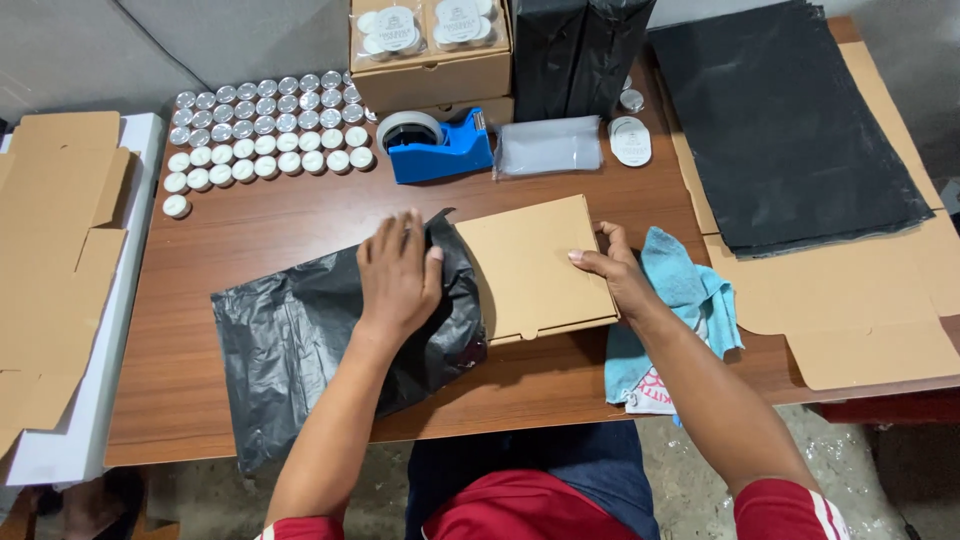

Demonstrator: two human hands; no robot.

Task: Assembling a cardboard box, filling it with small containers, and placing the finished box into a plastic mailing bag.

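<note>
A closed flat brown cardboard box (pixel 530 268) lies on the wooden table (pixel 300 220), its left end inside the mouth of a black plastic mailing bag (pixel 300 340). My left hand (pixel 398 272) presses flat on the bag's open end, right beside the box. On the box's right edge rests my right hand (pixel 612 268), fingers against the cardboard. The bag stretches left and toward me, crumpled. Under my right wrist lies a light blue cloth (pixel 690 290).
Rows of small white and silver tealight candles (pixel 265 125) fill the back left. A blue tape dispenser (pixel 435 145), clear bags (pixel 548 148), brown boxes (pixel 430 50), black bags (pixel 785 120) and flat cardboard blanks (pixel 60 240) surround the work spot.
</note>
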